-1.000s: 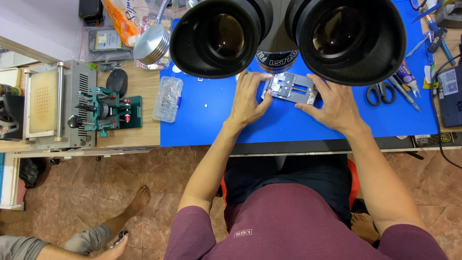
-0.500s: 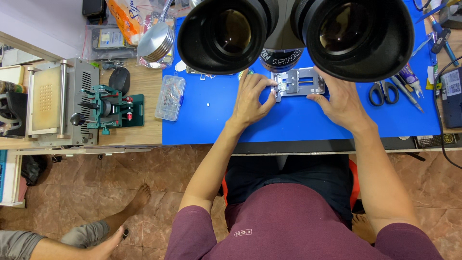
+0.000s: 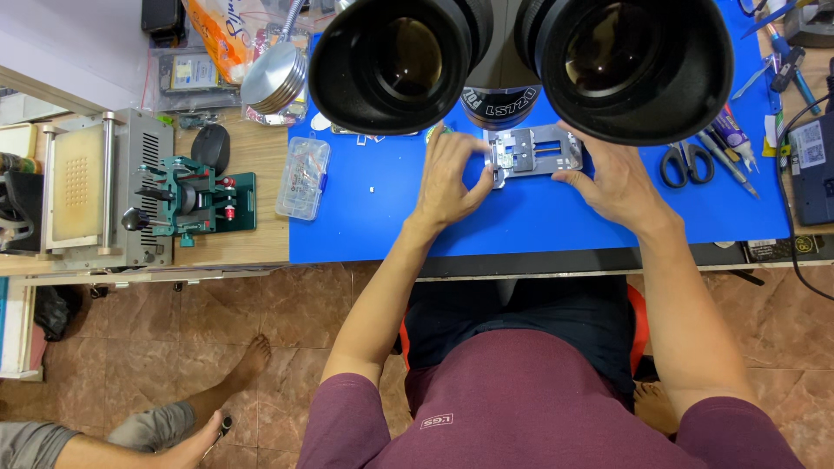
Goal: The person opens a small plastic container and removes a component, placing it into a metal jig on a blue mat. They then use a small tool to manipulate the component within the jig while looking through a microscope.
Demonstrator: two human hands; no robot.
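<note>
A small silver metal holder plate (image 3: 534,152) lies on the blue mat (image 3: 382,217), just below the two big black microscope eyepieces (image 3: 521,61). My left hand (image 3: 450,178) grips its left edge with thumb and fingers. On the plate's right edge rests my right hand (image 3: 612,178), fingers curled against it. The far ends of both hands are partly hidden under the eyepieces.
A clear plastic parts box (image 3: 302,178) lies at the mat's left edge, beside a green clamp jig (image 3: 195,198) and a grey machine (image 3: 95,187). Scissors (image 3: 686,161) and pen-like tools lie to the right. Another person's bare foot (image 3: 252,356) is on the tiled floor.
Both hands slid the metal plate away from me, further under the eyepieces. The view shifted slightly.
</note>
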